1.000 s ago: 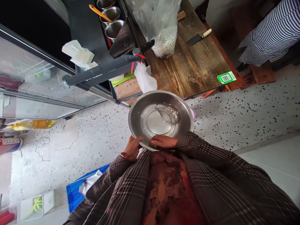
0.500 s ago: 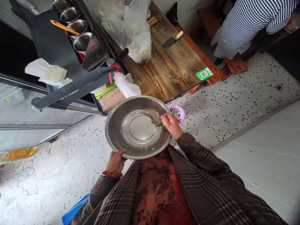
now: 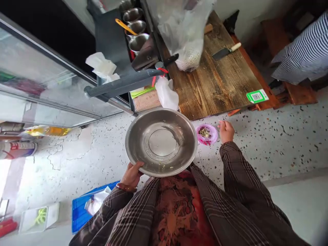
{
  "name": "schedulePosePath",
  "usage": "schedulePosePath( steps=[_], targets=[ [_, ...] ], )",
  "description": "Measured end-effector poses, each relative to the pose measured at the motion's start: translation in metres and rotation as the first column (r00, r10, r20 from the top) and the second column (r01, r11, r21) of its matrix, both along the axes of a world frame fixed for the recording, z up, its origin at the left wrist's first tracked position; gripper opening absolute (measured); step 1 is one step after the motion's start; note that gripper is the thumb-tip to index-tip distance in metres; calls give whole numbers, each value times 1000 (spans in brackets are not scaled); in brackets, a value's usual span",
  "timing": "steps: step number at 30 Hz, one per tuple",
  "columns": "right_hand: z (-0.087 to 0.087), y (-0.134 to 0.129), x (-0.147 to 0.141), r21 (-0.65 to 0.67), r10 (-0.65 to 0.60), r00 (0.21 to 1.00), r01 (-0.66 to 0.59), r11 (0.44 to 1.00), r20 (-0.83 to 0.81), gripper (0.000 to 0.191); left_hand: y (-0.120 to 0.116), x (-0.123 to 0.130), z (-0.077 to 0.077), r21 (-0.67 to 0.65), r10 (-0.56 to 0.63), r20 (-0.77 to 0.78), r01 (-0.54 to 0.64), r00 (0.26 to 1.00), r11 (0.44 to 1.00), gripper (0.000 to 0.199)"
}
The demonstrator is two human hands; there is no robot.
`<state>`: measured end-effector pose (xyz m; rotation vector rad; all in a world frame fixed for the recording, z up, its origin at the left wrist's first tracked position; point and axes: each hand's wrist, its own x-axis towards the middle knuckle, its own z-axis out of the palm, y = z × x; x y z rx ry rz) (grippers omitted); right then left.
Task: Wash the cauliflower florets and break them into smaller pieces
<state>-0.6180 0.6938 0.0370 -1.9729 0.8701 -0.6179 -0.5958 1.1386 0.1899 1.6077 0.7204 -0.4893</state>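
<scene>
My left hand (image 3: 132, 175) grips the near-left rim of a wide steel basin (image 3: 162, 143), thumb over the edge. A little water and pale scraps lie in the basin. My right hand (image 3: 226, 131) is off to the right, fingers curled in a pinch; whatever is in them, if anything, is too small to make out. Just left of that hand, a pink bin (image 3: 216, 136) with scraps in it stands on the floor.
A wooden table (image 3: 205, 97) bears a cleaver (image 3: 227, 51) and a plastic bag (image 3: 184, 41). Steel pots (image 3: 138, 42) stand on a dark counter at upper left. A blue crate (image 3: 77, 213) is at lower left. A person in a striped top (image 3: 307, 51) is at upper right.
My right hand has moved out of the basin to the right, past the pink bin. My left hand still holds the rim. The view has turned left.
</scene>
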Motion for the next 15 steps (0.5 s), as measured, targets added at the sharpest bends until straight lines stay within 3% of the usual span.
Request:
schedulePosePath(
  steps=[3,8,12,15],
  targets=[
    [37,44,12,194,103,987,-125,973,121,45,7,-9,0,-54,66,-13,-66,998,996,28],
    [92,141,43,187,422,894,-445,876,151,41,34,-23,-3,-158,260,-9,-258,966,953,30],
    [119,242,69,75,718,688,-725,684,106,37,83,-30,-13,-249,375,-19,-368,927,896,31],
    [125,327,82,29,858,507,-862,506,85,35,133,-32,-19,-288,467,1,-447,884,847,38]
  ],
)
